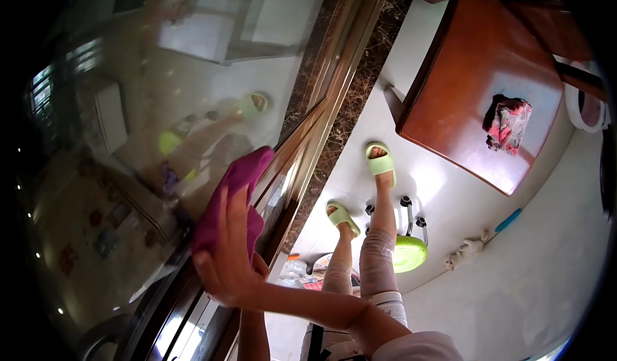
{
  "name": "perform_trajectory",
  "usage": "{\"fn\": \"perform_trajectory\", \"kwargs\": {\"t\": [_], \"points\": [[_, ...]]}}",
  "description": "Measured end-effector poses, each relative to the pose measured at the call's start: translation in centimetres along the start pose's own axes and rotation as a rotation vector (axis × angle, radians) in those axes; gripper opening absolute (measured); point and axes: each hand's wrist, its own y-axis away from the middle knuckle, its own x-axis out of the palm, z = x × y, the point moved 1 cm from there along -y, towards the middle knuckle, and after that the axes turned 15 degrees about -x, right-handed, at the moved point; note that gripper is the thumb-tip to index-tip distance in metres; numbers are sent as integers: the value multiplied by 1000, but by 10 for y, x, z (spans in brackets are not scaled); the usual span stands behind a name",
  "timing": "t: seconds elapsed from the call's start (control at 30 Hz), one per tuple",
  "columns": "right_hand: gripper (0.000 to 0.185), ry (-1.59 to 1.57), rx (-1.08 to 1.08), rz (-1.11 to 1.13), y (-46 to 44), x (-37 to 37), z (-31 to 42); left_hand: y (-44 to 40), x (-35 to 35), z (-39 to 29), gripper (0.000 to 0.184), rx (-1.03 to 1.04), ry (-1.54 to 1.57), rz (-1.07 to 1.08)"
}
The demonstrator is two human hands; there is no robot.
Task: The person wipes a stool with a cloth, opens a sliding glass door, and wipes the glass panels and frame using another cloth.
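A purple cloth (247, 168) lies against the glass panel (212, 110) beside the brown door frame. My right hand (228, 258) reaches across from the right and holds this cloth, its fingers stretched over it and pressing it to the glass. My left forearm rises from the bottom, behind my right wrist. Only a little of my left hand (260, 266) shows, near the frame and the lower end of the cloth; its fingers are mostly hidden, so its grip cannot be made out.
A green round stool seat (409, 253) on wheels stands beside my legs. To the upper right is a brown wooden table (450, 113) bearing a folded red patterned cloth (509, 124). A dark marbled strip (350, 107) runs along the door track. A blue-handled item (508, 221) lies near the wall.
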Motion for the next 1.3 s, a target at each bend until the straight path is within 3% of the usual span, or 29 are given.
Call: {"fn": "perform_trajectory", "kwargs": {"t": [0.13,0.2,0.27,0.33,0.4,0.43,0.47,0.53,0.63,0.7,0.8,0.83,0.9,1.0,1.1,1.17,1.2,1.27,1.3], "points": [[78,29,216,-292,-72,-40,-157,-6,5,-8,94,-15,60,10],[80,-138,395,-354,-94,-63,-259,-2,11,-7,94,-15,80,14],[78,-190,456,-403,-108,-63,-267,3,14,-6,95,-15,90,33],[77,-122,368,-459,-125,-55,-196,5,9,-10,91,-42,75,100],[77,-148,57,-415,-117,-33,-96,5,-2,-11,84,-23,81,172],[78,-96,27,-345,-103,-20,-37,11,-8,-11,66,1,-4,148],[74,-79,-124,-270,-81,1,-1,24,-11,-6,64,72,-39,146],[67,44,-463,-134,-41,27,63,2,-51,-19,60,-310,372,485],[65,47,-649,54,-4,35,96,-16,-84,3,59,178,450,240],[67,67,-690,125,6,33,79,-13,-69,23,52,206,499,241],[64,103,-579,214,11,20,47,-19,-58,46,33,-2,1170,654],[66,117,-447,115,6,18,35,-58,-69,51,26,449,737,293],[71,57,-86,13,-20,0,9,-77,-70,63,29,507,428,170],[66,-149,29,-189,-54,-16,-48,-96,-87,61,33,540,406,158],[68,-126,16,-212,-60,1,28,-108,-96,53,33,511,274,110],[71,-100,-133,-79,-29,24,93,-67,-50,55,44,518,242,342],[71,-51,-217,-3,-9,31,119,-38,-11,52,53,689,-425,60],[70,139,-182,245,23,28,179,-75,-57,46,61,664,-414,97],[69,122,-256,249,37,33,181,-95,-81,44,65,650,-408,115]]}}
